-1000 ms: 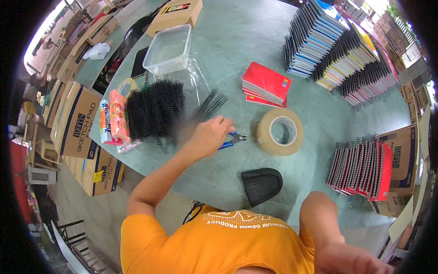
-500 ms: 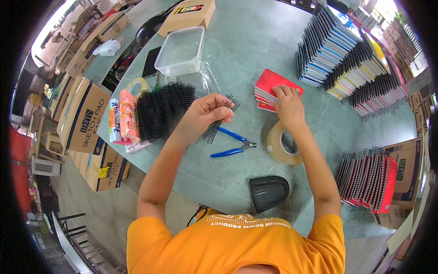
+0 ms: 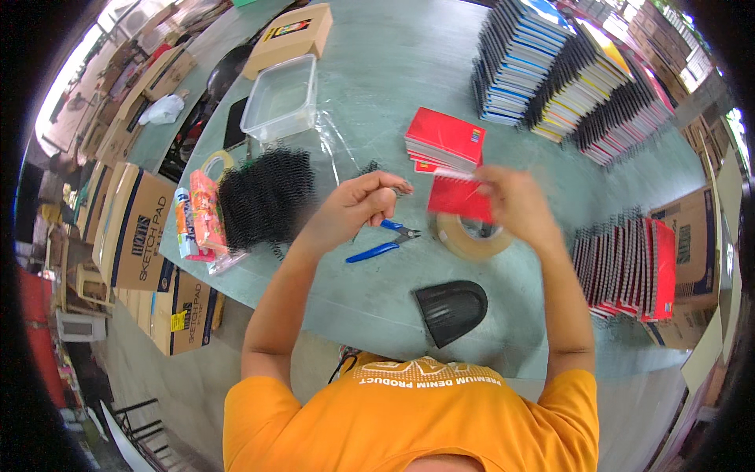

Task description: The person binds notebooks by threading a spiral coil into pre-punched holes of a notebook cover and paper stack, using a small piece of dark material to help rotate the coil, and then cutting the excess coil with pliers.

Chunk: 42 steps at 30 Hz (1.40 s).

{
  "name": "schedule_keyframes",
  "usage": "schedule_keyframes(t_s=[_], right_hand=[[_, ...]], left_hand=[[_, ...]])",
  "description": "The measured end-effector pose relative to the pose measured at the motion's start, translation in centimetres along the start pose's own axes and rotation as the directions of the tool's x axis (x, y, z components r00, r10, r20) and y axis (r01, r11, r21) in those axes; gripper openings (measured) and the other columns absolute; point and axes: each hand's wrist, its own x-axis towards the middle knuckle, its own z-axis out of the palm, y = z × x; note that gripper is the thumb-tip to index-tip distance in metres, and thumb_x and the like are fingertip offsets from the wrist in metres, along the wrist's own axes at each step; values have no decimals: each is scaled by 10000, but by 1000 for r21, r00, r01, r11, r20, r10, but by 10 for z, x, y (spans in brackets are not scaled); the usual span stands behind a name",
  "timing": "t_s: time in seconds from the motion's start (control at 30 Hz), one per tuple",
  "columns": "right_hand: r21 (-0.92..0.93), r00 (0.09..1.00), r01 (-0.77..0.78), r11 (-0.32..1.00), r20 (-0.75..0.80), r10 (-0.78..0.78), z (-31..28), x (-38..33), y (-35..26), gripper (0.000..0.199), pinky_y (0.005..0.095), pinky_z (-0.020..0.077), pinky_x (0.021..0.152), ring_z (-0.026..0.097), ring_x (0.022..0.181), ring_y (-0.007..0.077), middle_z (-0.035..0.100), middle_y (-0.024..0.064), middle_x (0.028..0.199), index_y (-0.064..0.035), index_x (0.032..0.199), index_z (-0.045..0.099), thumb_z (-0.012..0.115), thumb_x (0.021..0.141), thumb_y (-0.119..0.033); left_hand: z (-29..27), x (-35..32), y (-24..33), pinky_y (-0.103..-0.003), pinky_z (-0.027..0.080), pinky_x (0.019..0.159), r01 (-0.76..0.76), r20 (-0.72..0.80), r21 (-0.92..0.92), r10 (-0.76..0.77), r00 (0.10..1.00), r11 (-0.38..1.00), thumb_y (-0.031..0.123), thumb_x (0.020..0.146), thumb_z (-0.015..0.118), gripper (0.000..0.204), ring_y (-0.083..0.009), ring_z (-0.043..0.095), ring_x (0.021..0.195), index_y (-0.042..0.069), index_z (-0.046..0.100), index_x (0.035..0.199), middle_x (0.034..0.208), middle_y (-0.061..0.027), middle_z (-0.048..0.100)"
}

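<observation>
In my right hand, slightly blurred, is a small red notebook, held by its right side above the tape roll. My left hand is closed, its fingers pinching a black spiral coil that shows only in part behind them. Just beyond the red notebook lies a stack of similar red notebooks. Blue-handled cutting pliers rest on the table below my left fingers. A dense heap of black spiral coils lies left of that hand.
Tall stacks of spiral-bound notebooks stand at the back right, with red bound ones nearer. A clear plastic container sits at the back left. Close to me is a black rounded object. Cardboard boxes stand beside the table's left edge.
My right hand has lifted a red notebook off the stack and brought it nearer, toward my left hand. My left hand stays closed around the coil. The whole view has shifted slightly.
</observation>
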Motion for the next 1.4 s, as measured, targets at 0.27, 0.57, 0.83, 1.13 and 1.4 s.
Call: schedule_keyframes(t_s=[0.27, 0.57, 0.83, 1.13, 1.4], right_hand=[[106, 997, -66, 992, -20, 69, 17, -21, -18, 201, 392, 448, 713, 623, 818, 269, 660, 52, 895, -147, 981, 643, 590, 794, -99], [132, 993, 75, 988, -101, -61, 15, -28, -28, 257, 407, 462, 784, 591, 896, 318, 637, 117, 917, -77, 961, 629, 639, 708, -38], [76, 988, 131, 988, -96, -124, 10, -28, -36, 256, 413, 465, 764, 597, 883, 302, 631, 113, 912, -75, 956, 609, 653, 705, -90], [30, 992, 77, 997, -100, -74, 25, -30, -38, 148, 413, 466, 718, 612, 814, 296, 632, 96, 843, -84, 927, 602, 599, 786, -127], [77, 977, 32, 996, -214, -15, 37, -21, -48, 87, 408, 454, 689, 611, 795, 297, 636, 95, 831, -87, 887, 596, 592, 811, -131]], left_hand=[[44, 18, -16, -250, 425, 598, -169, -159, 519, 289, 944, 838, 241, 925, 541, 258, -88, 494, 624, -4, 598, 984, 668, -43, 547], [42, 19, -11, -316, 452, 586, -42, -139, 688, 189, 972, 724, 259, 933, 507, 280, -216, 562, 579, -3, 600, 903, 635, -106, 570], [49, 26, -13, -307, 457, 601, -211, -187, 650, 422, 887, 730, 218, 873, 593, 210, -209, 567, 634, 10, 614, 870, 715, -98, 598], [43, 18, -20, -292, 461, 617, -237, -143, 630, 411, 900, 740, 223, 870, 605, 233, -154, 559, 678, 14, 581, 971, 760, -98, 583], [51, 13, -2, -328, 460, 652, -223, -130, 674, 410, 903, 705, 209, 826, 639, 259, -228, 572, 710, 23, 579, 996, 832, -109, 565]])
